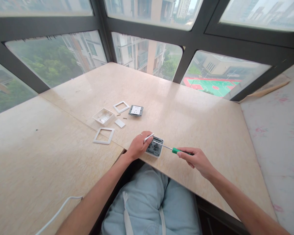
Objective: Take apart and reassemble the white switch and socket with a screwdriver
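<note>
My right hand (196, 160) is closed round the green-and-black handle of a screwdriver (175, 150). The metal shaft points left, its tip at a dark grey switch or socket module (156, 148) that sits in a white box near the table's front edge. My left hand (140, 143) lies at the module's left side and covers part of it. Between its thumb and fingers is a thin white plastic piece (149, 137). Whether these fingers also grip the module's edge I cannot tell.
Beyond my left hand lie a white mounting box (104, 117), two white frames (121, 106) (112, 134), a small white cover plate (120, 123), two screws (124, 118) and a socket module (136, 110). A white cable (61, 209) runs at lower left. Windows border the table (198, 120).
</note>
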Motion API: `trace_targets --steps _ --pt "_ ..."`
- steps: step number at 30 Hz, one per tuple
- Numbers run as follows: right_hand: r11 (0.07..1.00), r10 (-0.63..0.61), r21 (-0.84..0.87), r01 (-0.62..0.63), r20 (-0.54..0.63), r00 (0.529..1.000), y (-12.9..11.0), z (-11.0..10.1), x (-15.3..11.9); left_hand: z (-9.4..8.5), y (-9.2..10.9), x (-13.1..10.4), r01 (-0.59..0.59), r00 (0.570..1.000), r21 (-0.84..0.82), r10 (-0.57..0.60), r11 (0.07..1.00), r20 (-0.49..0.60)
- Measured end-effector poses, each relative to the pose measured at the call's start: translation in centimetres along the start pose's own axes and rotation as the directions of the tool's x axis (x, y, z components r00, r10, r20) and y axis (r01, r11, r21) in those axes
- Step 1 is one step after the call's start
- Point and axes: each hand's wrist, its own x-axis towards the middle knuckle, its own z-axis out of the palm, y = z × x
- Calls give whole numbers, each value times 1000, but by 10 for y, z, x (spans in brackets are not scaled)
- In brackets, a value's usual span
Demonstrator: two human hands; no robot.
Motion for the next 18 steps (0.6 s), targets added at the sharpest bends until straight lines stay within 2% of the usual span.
trace_targets --steps 3,5,7,9,11,14,18 --pt "999 7 43 -6 -24 1000 2 0 -1 0 -4 5 84 980 -146 -108 986 -165" --pt "997 7 74 -4 -34 999 4 0 -2 -5 -8 9 143 943 -241 -207 960 -261" --pt "995 4 103 0 -36 999 7 0 -3 -16 -12 13 198 902 -261 -280 945 -329" --pt "992 -1 126 6 -36 999 11 1 -4 -33 -17 16 245 875 -127 -276 961 -399" --pt "989 3 146 3 -42 999 16 2 -5 -51 -21 17 277 875 116 -201 954 -441" --pt "984 26 176 -16 -55 998 23 6 -6 -73 -26 11 363 891 400 -188 842 -412" --pt "977 26 213 -12 -66 997 30 7 -6 -85 -28 -1 508 855 533 -318 677 -409"
